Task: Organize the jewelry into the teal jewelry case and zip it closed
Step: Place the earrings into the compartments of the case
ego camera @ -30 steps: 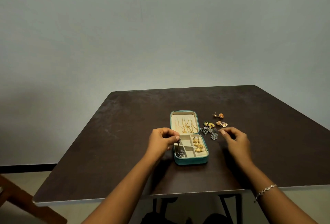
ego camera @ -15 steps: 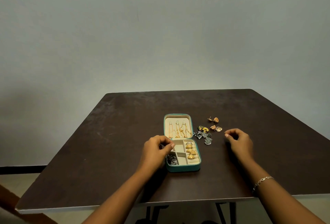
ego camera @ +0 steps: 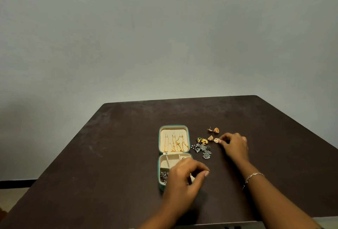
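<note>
The teal jewelry case lies open on the dark table. Its lid half holds gold chains. Its compartment half has silver pieces at the near left. My left hand hovers over the right side of the compartments, fingers loosely curled, and I see nothing in it. It hides the gold earrings stored there. My right hand pinches a small gold earring on the table right of the case. Beside it lie a gold cone earring, a gold jhumka, yellow flower earrings and silver earrings.
The brown table ends at a near edge just under my forearms and a far edge by a plain grey wall. A bracelet circles my right wrist.
My left hand has moved from the case's left side to over its right compartments. My right hand has reached forward and left to the small gold earring.
</note>
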Available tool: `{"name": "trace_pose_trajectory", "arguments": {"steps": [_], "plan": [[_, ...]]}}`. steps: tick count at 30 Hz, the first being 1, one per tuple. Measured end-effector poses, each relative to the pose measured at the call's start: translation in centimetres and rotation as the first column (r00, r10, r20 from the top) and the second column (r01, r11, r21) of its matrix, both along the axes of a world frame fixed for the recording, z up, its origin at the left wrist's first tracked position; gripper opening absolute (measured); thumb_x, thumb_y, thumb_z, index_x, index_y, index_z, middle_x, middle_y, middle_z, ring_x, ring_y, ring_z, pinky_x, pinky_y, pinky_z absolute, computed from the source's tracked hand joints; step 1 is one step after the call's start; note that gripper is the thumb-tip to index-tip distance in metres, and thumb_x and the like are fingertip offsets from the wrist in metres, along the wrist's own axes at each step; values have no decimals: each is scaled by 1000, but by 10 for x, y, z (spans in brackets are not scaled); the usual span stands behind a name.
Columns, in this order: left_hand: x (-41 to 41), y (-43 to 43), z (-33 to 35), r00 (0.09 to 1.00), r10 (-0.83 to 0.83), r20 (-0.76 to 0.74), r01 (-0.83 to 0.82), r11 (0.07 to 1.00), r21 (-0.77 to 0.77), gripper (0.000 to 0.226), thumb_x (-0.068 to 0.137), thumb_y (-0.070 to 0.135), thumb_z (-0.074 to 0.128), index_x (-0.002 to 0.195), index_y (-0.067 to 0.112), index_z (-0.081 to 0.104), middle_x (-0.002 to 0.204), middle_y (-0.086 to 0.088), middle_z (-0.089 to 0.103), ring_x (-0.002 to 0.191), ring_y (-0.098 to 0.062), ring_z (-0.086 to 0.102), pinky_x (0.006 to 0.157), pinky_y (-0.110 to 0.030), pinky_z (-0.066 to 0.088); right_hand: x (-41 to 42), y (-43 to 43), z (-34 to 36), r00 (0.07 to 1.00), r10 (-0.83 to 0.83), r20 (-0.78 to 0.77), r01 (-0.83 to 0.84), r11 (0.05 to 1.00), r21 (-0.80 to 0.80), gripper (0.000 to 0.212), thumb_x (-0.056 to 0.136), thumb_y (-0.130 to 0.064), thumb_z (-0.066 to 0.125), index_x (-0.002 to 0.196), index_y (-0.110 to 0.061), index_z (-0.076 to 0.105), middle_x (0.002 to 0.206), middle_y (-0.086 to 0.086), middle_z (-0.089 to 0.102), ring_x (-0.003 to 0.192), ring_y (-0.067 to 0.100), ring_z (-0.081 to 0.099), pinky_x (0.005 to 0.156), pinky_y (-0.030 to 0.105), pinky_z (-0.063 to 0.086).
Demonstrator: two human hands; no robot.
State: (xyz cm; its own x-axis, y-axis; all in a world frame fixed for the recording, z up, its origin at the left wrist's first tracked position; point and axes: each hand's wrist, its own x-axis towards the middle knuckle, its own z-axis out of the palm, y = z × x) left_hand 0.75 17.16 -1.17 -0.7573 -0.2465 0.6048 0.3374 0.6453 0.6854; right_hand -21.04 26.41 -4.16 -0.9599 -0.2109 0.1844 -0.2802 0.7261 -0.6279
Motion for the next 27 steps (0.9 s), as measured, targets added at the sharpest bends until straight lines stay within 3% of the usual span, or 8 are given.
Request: {"name": "trace_pose_trajectory", "arguments": {"steps": [4, 7, 13, 16, 21, 27], "plan": [[-21, 31, -11, 999, -25, 21, 24, 998, 56, 11, 80, 30, 54, 80, 24, 63, 76, 19, 56, 72, 4, 51, 63, -10, 37, 2, 7, 0, 999, 38, -6, -39, 990, -135, 9, 87, -20, 60, 86, -15, 67, 100, 8, 61, 107, 28, 46, 78, 30, 33], [-43, 48, -20, 999, 17, 41, -20, 997, 77, 15, 81, 28, 50, 86, 21, 63, 84, 14, 56, 80, 2, 51, 68, -12, 39, 4, 16, -4, 995, 99, -6, -98, 968, -230, 9, 87, -19, 59, 80, -19, 64, 96, 6, 65, 101, 26, 53, 79, 32, 39], [-80, 62, -32, 982, 177, 65, -183, 978, 102, 24, 77, 1, 51, 94, 16, 60, 100, 4, 55, 87, -4, 51, 76, -15, 41, 33, 46, -2, 979, 182, 91, -118, 870, -479, 15, 84, -7, 57, 74, -12, 67, 79, 2, 69, 80, 19, 64, 74, 37, 50], [-89, 64, -34, 973, 219, 75, -225, 972, 70, 29, 78, 4, 54, 102, 18, 62, 110, 7, 57, 101, -5, 52, 84, -16, 40, 47, 57, -2, 971, 202, 125, -97, 817, -568, 15, 83, -2, 58, 71, -6, 67, 75, 8, 68, 75, 22, 64, 72, 39, 50], [-91, 62, -37, 956, 269, 118, -269, 963, -15, 25, 80, 13, 64, 104, 18, 62, 106, 5, 63, 100, -11, 51, 81, -13, 31, 53, 58, 0, 938, 254, 238, -11, 704, -710, 19, 81, 3, 55, 64, -1, 63, 72, 11, 67, 72, 27, 60, 68, 40, 48], [-93, 60, -34, 932, 297, 208, -290, 955, -65, 18, 83, 22, 62, 101, 21, 61, 102, 4, 63, 99, -14, 50, 78, -25, 41, 54, 53, 3, 911, 319, 260, -44, 704, -709, 18, 80, 3, 56, 65, 0, 65, 71, 14, 65, 71, 25, 59, 67, 36, 46]]}}
